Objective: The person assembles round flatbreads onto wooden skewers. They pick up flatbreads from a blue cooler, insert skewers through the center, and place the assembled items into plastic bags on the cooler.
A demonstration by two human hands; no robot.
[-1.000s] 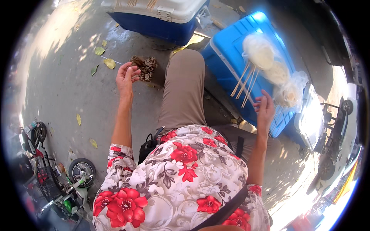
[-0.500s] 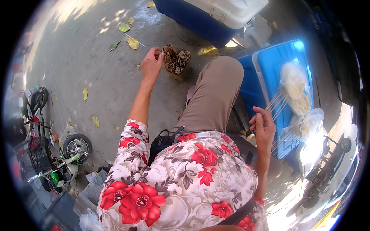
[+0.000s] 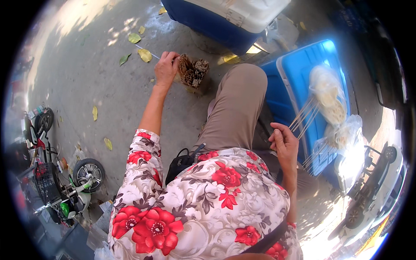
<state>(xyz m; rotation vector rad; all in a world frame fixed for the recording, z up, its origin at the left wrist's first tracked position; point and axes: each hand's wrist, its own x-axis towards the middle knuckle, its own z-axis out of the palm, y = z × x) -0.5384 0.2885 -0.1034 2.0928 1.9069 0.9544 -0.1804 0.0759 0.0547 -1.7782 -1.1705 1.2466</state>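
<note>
At the left side of a small open box (image 3: 200,90) packed with thin brown sticks (image 3: 193,71), my left hand (image 3: 166,69) has its fingers curled against the edge. Whatever they grip is hidden. My right hand (image 3: 286,145) hovers beside my thigh, fingers loosely bent and slightly apart, with nothing visible in them. Close to it, several thin skewers (image 3: 307,113) stick out of a clear plastic bag (image 3: 328,93) of pale food. A second bag (image 3: 346,132) lies just below. Both bags rest on a bright blue cooler box (image 3: 289,73).
A dark blue cooler with a white lid (image 3: 242,15) stands at the far side. Yellow leaves (image 3: 144,55) and a thin white stick (image 3: 147,51) lie on the grey ground. Parked scooters (image 3: 69,182) are at left, a white car (image 3: 375,186) at right.
The view has shifted slightly, moving most things a little left. My right hand has drawn a bit away from the skewers; my left hand remains at the box's side.
</note>
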